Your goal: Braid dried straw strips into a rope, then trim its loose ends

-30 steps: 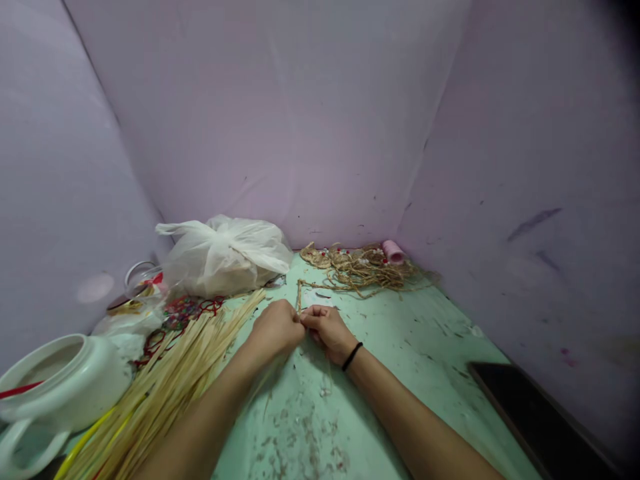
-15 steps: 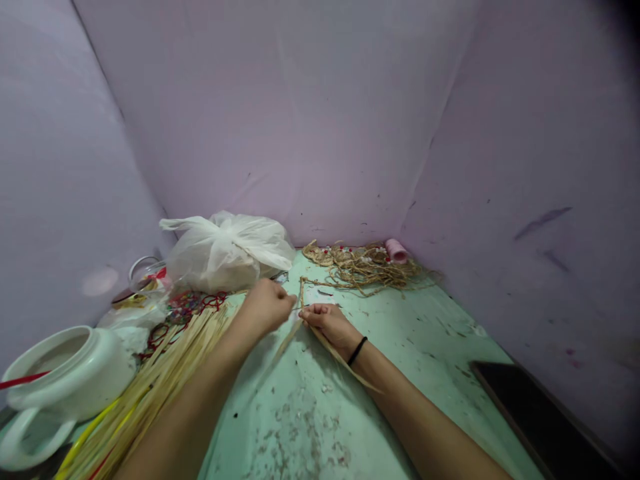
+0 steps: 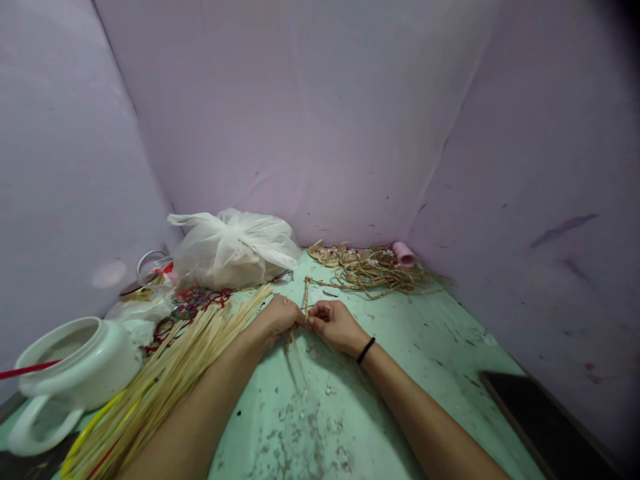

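My left hand and my right hand meet over the green tabletop, both pinched on a thin braided straw cord that runs away from the fingers toward a heap of finished cord. Loose straw strips hang down from the pinch toward me. My right wrist wears a black band. A bundle of pale straw strips lies just left of my left forearm.
A knotted white plastic bag sits at the back left, with red cords and a glass jar beside it. A white ceramic jug stands far left. A pink spool lies in the corner. A dark slab lies right. Lilac walls enclose the table.
My hands, apart half a second ago with a strip stretched between them, have come together again on the cord. The view has shifted slightly to the left.
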`<state>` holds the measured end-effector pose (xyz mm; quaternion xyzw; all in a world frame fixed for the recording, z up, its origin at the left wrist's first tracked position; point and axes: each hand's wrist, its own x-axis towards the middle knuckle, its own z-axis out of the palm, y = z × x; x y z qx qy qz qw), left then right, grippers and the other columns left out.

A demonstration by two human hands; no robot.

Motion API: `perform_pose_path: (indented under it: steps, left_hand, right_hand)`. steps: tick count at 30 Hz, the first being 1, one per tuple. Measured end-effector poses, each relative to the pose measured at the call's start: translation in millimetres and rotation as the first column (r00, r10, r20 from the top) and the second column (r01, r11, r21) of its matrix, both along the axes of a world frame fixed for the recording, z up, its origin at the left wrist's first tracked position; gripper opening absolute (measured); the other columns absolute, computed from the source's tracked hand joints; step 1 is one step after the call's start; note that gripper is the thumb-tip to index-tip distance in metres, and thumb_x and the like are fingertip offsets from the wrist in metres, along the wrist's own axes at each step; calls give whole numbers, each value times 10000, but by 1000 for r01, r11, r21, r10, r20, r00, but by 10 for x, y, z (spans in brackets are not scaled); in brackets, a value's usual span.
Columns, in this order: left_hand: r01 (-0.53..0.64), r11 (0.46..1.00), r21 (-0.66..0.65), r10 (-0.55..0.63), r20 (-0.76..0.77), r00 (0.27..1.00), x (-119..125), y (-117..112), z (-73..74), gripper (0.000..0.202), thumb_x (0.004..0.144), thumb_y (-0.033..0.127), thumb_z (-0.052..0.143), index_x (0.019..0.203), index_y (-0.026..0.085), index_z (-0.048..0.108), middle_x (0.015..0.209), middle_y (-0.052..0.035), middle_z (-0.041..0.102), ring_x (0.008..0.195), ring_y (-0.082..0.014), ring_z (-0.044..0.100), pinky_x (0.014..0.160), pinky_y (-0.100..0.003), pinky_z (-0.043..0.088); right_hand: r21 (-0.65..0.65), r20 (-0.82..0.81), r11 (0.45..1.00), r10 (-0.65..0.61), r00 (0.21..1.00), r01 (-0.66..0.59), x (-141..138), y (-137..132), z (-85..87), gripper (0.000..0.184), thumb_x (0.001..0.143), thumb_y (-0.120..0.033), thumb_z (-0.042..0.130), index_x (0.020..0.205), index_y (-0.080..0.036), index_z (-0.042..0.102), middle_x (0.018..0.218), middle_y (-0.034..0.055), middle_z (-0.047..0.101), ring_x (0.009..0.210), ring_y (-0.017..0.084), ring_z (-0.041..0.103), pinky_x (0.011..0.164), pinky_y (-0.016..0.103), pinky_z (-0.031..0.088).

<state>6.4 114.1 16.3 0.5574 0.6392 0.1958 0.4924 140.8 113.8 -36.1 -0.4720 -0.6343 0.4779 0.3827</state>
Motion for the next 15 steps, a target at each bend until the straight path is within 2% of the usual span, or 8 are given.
perform_pose_path:
  steps: [4, 7, 12, 15]
  left_hand:
    - [2, 1000, 9, -3, 97, 995, 19, -26, -79, 178, 516, 120, 509, 415, 160, 367, 319, 79, 281, 312, -29, 184, 360, -210, 96]
    - [-23, 1000, 17, 21, 113, 993, 62, -30, -168, 169, 508, 109, 488, 407, 160, 362, 316, 75, 278, 324, -31, 180, 367, -213, 95]
    - [-140, 990, -1, 139, 130, 982, 162, -29, -240, 161, 469, 72, 458, 401, 164, 345, 318, 74, 254, 338, -34, 188, 375, -215, 86]
    - [-163, 984, -70, 173, 158, 972, 171, -31, -223, 176, 480, 87, 449, 412, 176, 313, 322, 73, 250, 330, -33, 178, 366, -210, 83]
  right_hand:
    - [204, 283, 979, -41, 958, -18, 33, -28, 7, 101, 639, -110, 496, 632, -158, 585, 573, 10, 590, 536, 112, 478, 503, 213, 321]
    - [269, 452, 962, -97, 887, -32, 43, -93, 104, 134, 636, -108, 496, 636, -157, 620, 577, 30, 614, 529, 118, 484, 499, 218, 299]
    - [276, 645, 956, -260, 718, 98, 7, -213, 330, 130, 605, -139, 528, 583, -153, 656, 593, 96, 651, 537, 155, 501, 494, 256, 251]
    - [229, 668, 967, -239, 704, 110, -66, -290, 397, 137, 607, -153, 536, 536, -154, 654, 570, 111, 647, 502, 151, 491, 476, 267, 221]
